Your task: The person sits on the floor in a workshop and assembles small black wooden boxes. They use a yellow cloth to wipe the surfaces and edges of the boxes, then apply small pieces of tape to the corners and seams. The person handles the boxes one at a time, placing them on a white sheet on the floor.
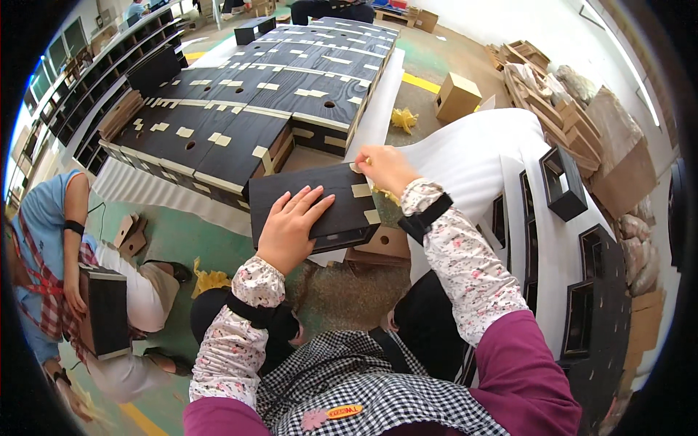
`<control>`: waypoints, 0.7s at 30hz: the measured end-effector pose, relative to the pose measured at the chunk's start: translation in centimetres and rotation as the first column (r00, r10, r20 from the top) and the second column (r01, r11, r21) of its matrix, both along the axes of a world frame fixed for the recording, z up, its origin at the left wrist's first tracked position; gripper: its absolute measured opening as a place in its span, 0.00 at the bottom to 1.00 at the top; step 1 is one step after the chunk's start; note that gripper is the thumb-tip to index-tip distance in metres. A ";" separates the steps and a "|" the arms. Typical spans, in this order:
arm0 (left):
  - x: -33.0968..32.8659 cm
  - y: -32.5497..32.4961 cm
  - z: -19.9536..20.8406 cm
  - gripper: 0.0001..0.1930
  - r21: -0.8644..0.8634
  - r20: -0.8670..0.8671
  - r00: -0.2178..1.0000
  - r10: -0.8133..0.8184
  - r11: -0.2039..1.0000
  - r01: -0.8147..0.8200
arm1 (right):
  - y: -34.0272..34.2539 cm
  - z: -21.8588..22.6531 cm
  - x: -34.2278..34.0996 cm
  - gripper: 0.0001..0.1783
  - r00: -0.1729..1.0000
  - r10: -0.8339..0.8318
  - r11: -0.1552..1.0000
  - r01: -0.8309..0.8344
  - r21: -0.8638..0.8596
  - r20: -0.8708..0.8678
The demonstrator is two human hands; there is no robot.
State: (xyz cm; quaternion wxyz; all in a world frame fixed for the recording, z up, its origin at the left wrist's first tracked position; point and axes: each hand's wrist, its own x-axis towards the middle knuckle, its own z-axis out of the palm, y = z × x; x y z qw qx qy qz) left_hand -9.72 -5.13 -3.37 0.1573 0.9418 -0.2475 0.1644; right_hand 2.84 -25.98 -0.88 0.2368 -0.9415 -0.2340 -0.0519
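Black and tape-patched, a box (343, 206) sits near wide dark panels (280, 99), the left hand (291, 231) spread flat on it. The right hand (389, 171) pinches pale tape (355, 168) at the box's far right corner.

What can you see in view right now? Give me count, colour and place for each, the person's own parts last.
Box: one, black, under the hands
Tape pieces: several, pale, on the box's right side
Taped boxes: large group, black, ahead
Shelving: several tiers, black, far left
Tan box: one, tan, ahead right
Yellow tangles: at least two, yellow, floor
White sheet: one, white, right
Open frames: several, black, right
Scrap pile: uncountable, brown, far right
Co-worker: one, blue top, left, with a dark box
Apron: one, black-and-white check, bottom
Left hand: one, floral cuff, flat on box
Right hand: one, floral cuff, box's far right corner
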 end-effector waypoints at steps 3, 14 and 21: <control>-0.1 0.3 0.2 0.38 -0.009 -0.014 1.000 -0.008 1.000 0.008 | 0.2 0.0 -0.9 0.08 0.986 0.081 0.987 -0.059 -0.152 0.147; -0.1 0.3 -0.4 0.39 -0.004 -0.025 1.000 -0.011 1.000 0.011 | 1.9 -0.1 -0.2 0.06 0.907 0.201 0.890 -0.011 -0.456 0.369; -0.2 -0.1 -0.8 0.37 -0.031 -0.004 1.000 0.005 0.999 -0.006 | -4.6 -1.7 2.0 0.11 0.953 -0.272 0.962 0.274 0.007 0.135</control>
